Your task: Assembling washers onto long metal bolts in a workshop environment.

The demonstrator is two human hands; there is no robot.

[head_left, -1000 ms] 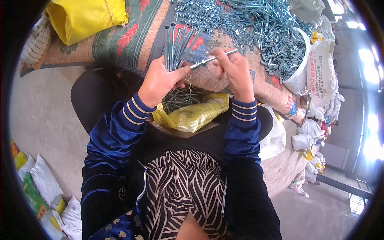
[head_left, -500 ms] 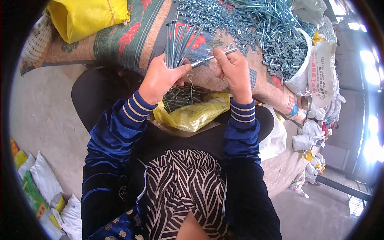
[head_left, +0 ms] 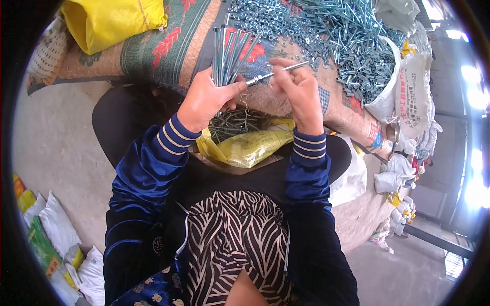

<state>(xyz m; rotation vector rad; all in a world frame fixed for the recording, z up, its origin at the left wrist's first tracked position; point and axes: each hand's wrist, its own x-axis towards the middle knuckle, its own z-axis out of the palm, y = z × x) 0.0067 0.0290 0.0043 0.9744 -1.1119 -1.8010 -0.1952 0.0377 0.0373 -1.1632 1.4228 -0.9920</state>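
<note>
Right hand uncurled, grip unclear, left hand clutching bolts, rod slanting up rightward

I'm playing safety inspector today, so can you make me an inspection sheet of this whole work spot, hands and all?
Surface: patterned cloth, with hardware spread over its far part.
Job's things: bunch of long bolts held upright; one metal rod with small fittings on it.
Clutter: big hardware pile; yellow sack; yellow bag by the lap, metal pieces beside it.
Hands: left hand grips the bunch; right hand is at the rod, fingertips blurred.
Cables: nothing seen.
Surroundings: grey floor; white bags at lower left.
</note>
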